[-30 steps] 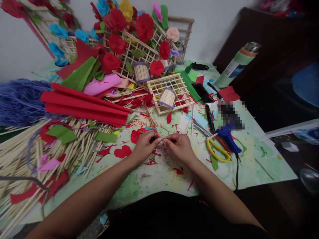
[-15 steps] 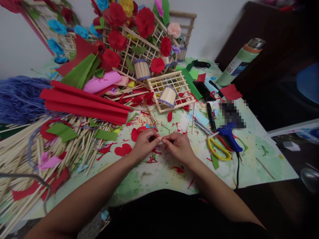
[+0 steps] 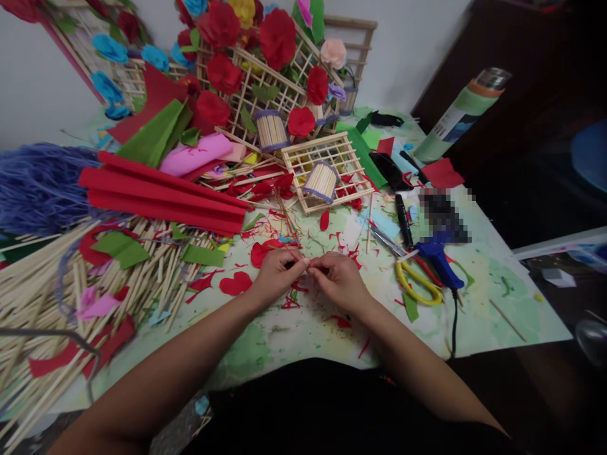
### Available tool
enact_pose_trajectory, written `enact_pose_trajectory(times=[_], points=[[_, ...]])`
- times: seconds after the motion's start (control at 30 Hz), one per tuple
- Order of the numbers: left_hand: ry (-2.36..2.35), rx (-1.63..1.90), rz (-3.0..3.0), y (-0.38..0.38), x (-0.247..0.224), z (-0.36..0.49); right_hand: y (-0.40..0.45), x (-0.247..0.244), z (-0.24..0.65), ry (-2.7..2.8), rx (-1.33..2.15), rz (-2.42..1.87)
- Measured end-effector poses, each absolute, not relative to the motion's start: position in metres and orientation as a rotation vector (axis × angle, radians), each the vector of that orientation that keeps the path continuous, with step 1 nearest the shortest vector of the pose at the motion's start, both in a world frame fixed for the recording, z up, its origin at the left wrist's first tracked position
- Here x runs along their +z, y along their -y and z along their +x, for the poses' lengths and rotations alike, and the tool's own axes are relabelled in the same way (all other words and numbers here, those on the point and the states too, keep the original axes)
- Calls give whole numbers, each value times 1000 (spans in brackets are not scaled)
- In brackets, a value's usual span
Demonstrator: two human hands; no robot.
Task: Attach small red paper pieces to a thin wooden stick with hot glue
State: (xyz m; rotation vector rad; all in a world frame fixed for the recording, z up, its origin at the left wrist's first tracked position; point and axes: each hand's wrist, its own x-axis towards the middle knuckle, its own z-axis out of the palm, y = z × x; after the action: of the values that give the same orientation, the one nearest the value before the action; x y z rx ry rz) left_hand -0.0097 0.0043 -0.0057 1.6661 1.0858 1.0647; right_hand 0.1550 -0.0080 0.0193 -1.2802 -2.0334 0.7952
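Observation:
My left hand [image 3: 279, 272] and my right hand [image 3: 337, 276] meet fingertip to fingertip over the middle of the table. Both are closed in a pinch. Whatever lies between the fingers is too small to make out; a thin reddish line shows by the left fingers. Cut red paper petals [image 3: 236, 284] rest left of my left hand, and a single red petal [image 3: 324, 220] lies beyond the fingers. Red paper shreds [image 3: 290, 302] are scattered under and around both hands.
Right of my hands are yellow-handled scissors [image 3: 417, 287], a blue glue gun [image 3: 441, 262] with its cord, and a black marker [image 3: 403, 221]. Wooden sticks [image 3: 156, 278] and folded red paper [image 3: 165, 199] cover the left. Stick lattices [image 3: 327, 167] with paper flowers and a bottle [image 3: 459, 117] stand behind.
My hands stay pinched together, with only a slight shift of the fingers. The whole view has moved a little; the things on the table keep their places.

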Motion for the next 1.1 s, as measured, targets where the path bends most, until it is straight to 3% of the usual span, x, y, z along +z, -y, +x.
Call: enact_pose_trajectory(times=[0.27, 1.1], points=[[-1040, 1075, 1670, -5, -1, -11, 2, 14, 157, 1772, 1193, -1371], [-1251, 1103, 1619, -4, -1, -10, 3, 21, 158, 1886, 906, -1375]])
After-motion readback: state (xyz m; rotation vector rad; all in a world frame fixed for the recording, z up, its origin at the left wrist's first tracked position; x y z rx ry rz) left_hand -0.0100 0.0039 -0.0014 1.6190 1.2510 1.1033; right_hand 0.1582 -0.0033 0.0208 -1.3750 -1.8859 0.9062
